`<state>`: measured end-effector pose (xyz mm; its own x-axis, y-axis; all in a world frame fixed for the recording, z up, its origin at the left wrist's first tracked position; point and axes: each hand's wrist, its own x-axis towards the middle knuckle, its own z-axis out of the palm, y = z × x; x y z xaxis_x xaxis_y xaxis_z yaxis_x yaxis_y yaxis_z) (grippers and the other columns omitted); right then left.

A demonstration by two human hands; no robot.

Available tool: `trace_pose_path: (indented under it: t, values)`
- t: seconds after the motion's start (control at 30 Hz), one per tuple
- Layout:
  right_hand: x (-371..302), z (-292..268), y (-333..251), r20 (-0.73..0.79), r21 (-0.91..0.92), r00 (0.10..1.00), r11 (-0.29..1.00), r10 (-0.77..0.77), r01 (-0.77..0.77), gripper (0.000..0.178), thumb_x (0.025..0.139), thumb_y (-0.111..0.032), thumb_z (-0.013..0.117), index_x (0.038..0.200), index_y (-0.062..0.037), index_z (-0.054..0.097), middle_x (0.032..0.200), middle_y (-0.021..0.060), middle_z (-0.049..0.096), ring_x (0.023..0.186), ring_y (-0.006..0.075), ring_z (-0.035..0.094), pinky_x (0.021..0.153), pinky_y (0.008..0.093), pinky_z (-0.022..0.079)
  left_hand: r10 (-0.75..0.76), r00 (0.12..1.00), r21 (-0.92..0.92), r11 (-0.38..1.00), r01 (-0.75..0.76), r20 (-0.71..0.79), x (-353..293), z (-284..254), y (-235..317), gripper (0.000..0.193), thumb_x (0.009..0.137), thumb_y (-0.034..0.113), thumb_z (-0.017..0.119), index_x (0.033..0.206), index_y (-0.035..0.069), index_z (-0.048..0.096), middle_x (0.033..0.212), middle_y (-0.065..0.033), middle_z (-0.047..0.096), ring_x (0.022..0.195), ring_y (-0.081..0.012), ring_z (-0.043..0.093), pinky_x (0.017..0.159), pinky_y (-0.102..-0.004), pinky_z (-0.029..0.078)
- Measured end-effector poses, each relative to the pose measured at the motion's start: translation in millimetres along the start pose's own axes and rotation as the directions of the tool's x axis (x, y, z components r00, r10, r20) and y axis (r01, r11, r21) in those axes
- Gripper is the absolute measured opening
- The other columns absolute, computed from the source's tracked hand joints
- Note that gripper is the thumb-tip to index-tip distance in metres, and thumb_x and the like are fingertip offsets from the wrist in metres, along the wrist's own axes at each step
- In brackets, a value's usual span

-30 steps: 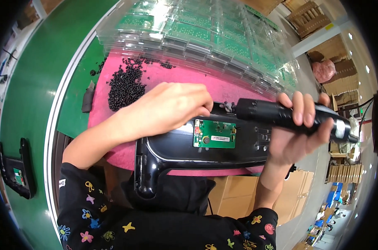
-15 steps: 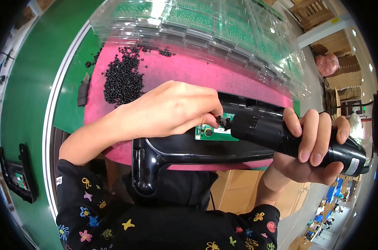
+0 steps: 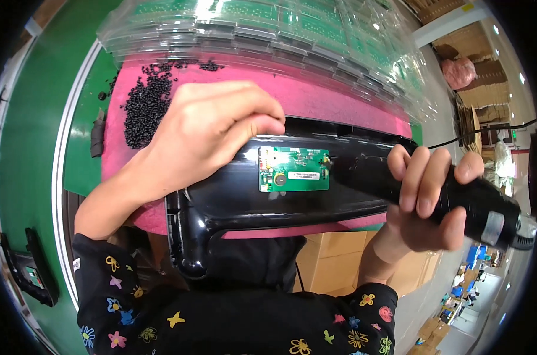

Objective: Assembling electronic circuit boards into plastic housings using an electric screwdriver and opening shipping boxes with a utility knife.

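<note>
My right grip (image 3: 428, 195) is wrapped around the thick black body of a power screwdriver (image 3: 366, 174), fingers over the top and thumb underneath, probably because a full-fist hold steadies a tool that long. It lies aslant, its back end towards four o'clock and its blurred nose over the right end of the green circuit board (image 3: 293, 168); I cannot tell whether the tip touches. My left grip (image 3: 212, 124) sits at ten o'clock from the board, thumb and forefinger bent near each other by the far rim of the black plastic shell (image 3: 251, 207); the fingers hide whether they pinch anything, so I cannot tell if it is closed. The board lies inside the shell, which rests hollow side up, seemingly so its inside is open to me, with one leg jutting out at seven o'clock. Under it is a pink mat (image 3: 322, 103), perhaps there to spare the glossy plastic from the tabletop (image 3: 82, 151). Loose black screws (image 3: 145, 112) are heaped near ten o'clock, within easy reach of my left side, I judge. Clear trays (image 3: 268, 35) stacked at twelve leave the near side free for my arms. Farther out, a similar shell (image 3: 38, 284) lies at eight o'clock, and cardboard boxes (image 3: 333, 260) stand at five.
</note>
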<state>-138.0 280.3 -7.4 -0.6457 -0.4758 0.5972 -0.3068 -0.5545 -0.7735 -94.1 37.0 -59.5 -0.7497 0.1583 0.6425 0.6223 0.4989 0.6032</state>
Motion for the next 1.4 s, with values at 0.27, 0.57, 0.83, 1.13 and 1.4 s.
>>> trace_pose_path:
  t: [0.27, 0.57, 0.83, 1.13, 1.4]
  values:
    - [3, -15, 9, -0.146, -0.098, 0.982, 0.986, 0.119, -0.134, 0.035, 0.078, -0.021, 0.061, 0.103, -0.0081, 0.040, 0.063, 0.0029, 0.045, 0.052, 0.0133, 0.042, 0.057, 0.0312, 0.035, 0.048, 0.939, -0.035, 0.999, -0.039, 0.341, -10, 12, -2, 0.011, 0.074, 0.006, 0.067, 0.080, 0.002, 0.059, 0.076, -0.0070, 0.063, 0.068, -0.0230, 0.060, 0.056, -0.0325, 0.049]
    - [5, -18, 21, -0.130, -0.079, 0.983, 0.987, 0.131, -0.142, 0.034, 0.078, -0.020, 0.061, 0.102, -0.0064, 0.040, 0.063, 0.0037, 0.045, 0.052, 0.0128, 0.041, 0.052, 0.0278, 0.034, 0.036, 0.852, 0.057, 0.995, -0.077, 0.523, -17, 16, -4, 0.014, 0.077, 0.019, 0.066, 0.081, 0.006, 0.065, 0.083, -0.0034, 0.068, 0.071, -0.0194, 0.064, 0.055, -0.0305, 0.051]
    - [16, -20, 24, 0.054, -0.098, 0.954, 0.952, 0.295, -0.289, 0.033, 0.079, -0.027, 0.062, 0.098, -0.0088, 0.043, 0.063, -0.0014, 0.045, 0.053, 0.0098, 0.040, 0.063, 0.0294, 0.034, -0.225, 0.771, 0.157, 0.974, 0.162, 0.596, -14, 9, 3, 0.012, 0.078, 0.017, 0.065, 0.083, 0.005, 0.066, 0.081, -0.0054, 0.068, 0.071, -0.0215, 0.066, 0.055, -0.0303, 0.051]
    - [12, -17, 35, 0.004, -0.096, 0.971, 0.967, 0.239, -0.237, 0.038, 0.080, -0.031, 0.060, 0.104, -0.0052, 0.047, 0.063, -0.0018, 0.046, 0.050, 0.0087, 0.039, 0.058, 0.0271, 0.031, -0.130, 0.844, 0.035, 0.991, 0.131, 0.520, -17, 13, -5, 0.015, 0.080, 0.018, 0.063, 0.082, 0.004, 0.066, 0.082, -0.0065, 0.068, 0.072, -0.0238, 0.066, 0.057, -0.0326, 0.051]
    - [2, -3, 30, 0.032, -0.051, 0.998, 0.997, 0.056, -0.054, 0.041, 0.078, -0.025, 0.069, 0.107, -0.0068, 0.046, 0.065, -0.0004, 0.048, 0.053, 0.0114, 0.045, 0.053, 0.0272, 0.033, -0.093, 0.857, 0.024, 0.995, 0.094, 0.508, -19, 16, -10, 0.014, 0.083, 0.017, 0.061, 0.083, 0.003, 0.063, 0.071, -0.0058, 0.065, 0.057, -0.0184, 0.063, 0.051, -0.0293, 0.049]
